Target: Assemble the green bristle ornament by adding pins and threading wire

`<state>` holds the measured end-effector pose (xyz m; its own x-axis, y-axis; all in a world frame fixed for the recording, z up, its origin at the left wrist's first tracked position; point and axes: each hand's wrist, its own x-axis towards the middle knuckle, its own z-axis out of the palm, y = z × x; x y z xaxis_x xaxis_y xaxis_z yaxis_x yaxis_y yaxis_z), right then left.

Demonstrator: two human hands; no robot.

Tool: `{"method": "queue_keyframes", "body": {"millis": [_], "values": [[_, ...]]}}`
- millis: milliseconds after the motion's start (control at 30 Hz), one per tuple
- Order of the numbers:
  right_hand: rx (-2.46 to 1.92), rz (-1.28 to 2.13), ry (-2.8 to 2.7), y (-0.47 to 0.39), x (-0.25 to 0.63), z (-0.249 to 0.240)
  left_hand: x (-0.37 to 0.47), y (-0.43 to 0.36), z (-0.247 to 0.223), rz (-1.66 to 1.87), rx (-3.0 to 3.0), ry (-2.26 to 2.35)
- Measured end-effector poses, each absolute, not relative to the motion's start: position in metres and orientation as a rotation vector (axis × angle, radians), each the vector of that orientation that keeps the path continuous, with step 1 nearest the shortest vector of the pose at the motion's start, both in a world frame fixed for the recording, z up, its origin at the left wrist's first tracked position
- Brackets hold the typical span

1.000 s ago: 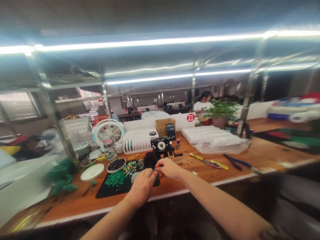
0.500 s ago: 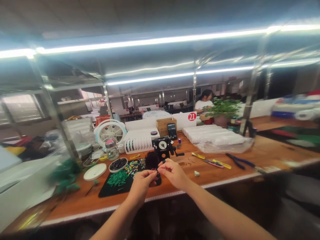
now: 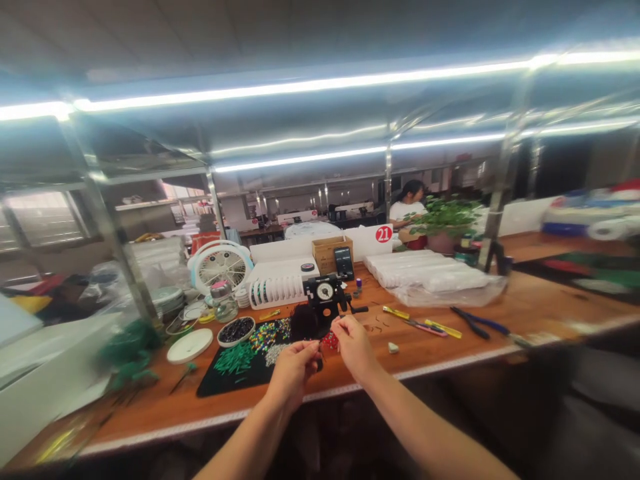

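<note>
The wooden surface (image 3: pixel 425 347) runs across the view, and a thin black mat (image 3: pixel 210 383) lies near its front edge, looking soft and easily dragged. Behind the mat, toward the surface's back edge, a black device with a dial (image 3: pixel 325 291) looks heavy and rigid; its side crank is the natural place to hold. Over the mat's right end, the left hand (image 3: pixel 295 367) is curled, thumb and forefinger tips together on a thin dark piece (image 3: pixel 321 343). The right hand (image 3: pixel 354 343) is bent just beside it; I cannot tell how nearly its fingertips meet or whether anything is between them. A pale dish (image 3: pixel 220 339) of black bits should lift level by its rim. The green slivers (image 3: pixel 235 359) seem light and stiff, best taken mid-length; the coloured beads (image 3: pixel 263 337) and red bits (image 3: pixel 330 341) are likely slippery. The held piece is probably nearly weightless and easily dropped, needing a fingertip pinch.
</note>
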<state>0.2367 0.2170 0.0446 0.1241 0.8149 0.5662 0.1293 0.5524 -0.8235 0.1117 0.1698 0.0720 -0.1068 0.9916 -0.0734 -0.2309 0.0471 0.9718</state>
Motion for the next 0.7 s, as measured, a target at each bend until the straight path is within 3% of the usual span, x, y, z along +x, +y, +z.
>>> {"method": "queue_keyframes", "body": {"millis": [500, 700], "values": [[-0.864, 0.779, -1.507, 0.213, 0.257, 0.058, 0.109, 0.171, 0.076, 1.192, 1.203, 1.139], [-0.817, 0.682, -1.617, 0.208, 0.260, 0.064, 0.114, 0.175, 0.084, 1.082, 1.300, 1.225]]}}
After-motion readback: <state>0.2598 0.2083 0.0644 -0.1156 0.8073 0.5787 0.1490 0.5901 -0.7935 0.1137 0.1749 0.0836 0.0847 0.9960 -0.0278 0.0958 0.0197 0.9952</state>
